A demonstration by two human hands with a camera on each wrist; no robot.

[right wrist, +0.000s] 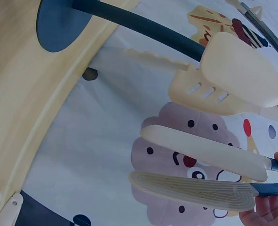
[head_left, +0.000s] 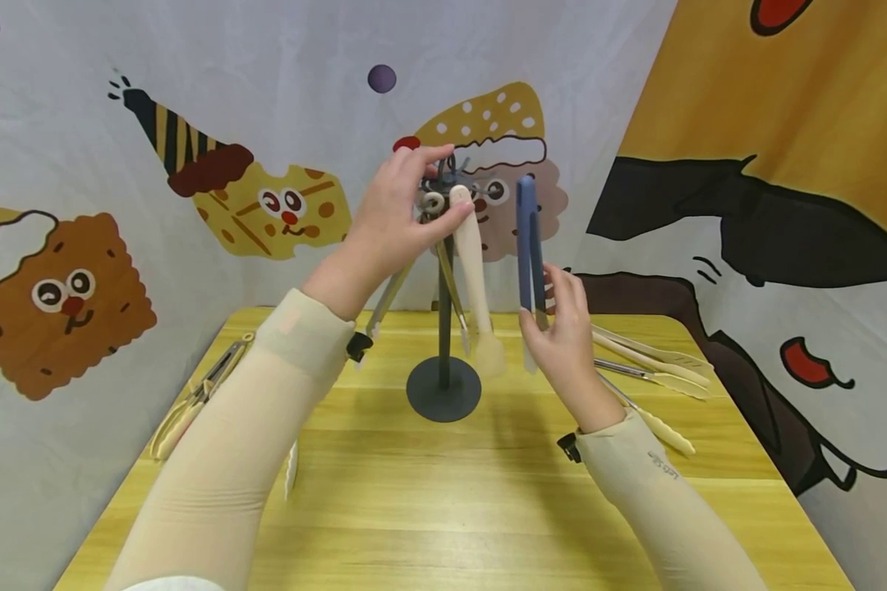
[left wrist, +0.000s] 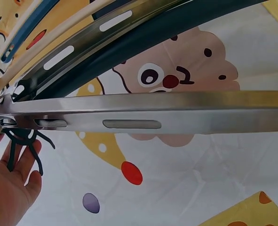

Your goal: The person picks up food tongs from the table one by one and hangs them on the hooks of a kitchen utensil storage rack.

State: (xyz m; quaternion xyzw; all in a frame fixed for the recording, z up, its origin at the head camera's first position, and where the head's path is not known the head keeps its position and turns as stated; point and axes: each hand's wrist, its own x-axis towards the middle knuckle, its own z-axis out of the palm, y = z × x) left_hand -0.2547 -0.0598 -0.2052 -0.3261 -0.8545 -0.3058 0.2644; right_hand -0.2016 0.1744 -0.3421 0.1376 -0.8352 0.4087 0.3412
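Observation:
A dark utensil stand (head_left: 443, 394) with a round base and hooks on top stands upright on the table. My left hand (head_left: 392, 213) grips its top among the hooks, the thumb beside the cream handle of hanging tongs (head_left: 470, 246). Metal tongs (left wrist: 200, 112) also hang there, large in the left wrist view. To the right of the stand, my right hand (head_left: 565, 341) holds blue-handled tongs (head_left: 528, 238) in the air, upright, pinched low on the arms. Their pale heads (right wrist: 204, 150) point down and stand apart in the right wrist view, one smooth and one ribbed.
On the wooden table (head_left: 414, 509), several pale-tipped utensils (head_left: 658, 369) lie at the right. More tongs (head_left: 199, 398) lie at the left edge, and a pale tip (head_left: 291, 469) shows beside the left forearm. A printed cloth (head_left: 303, 49) hangs behind.

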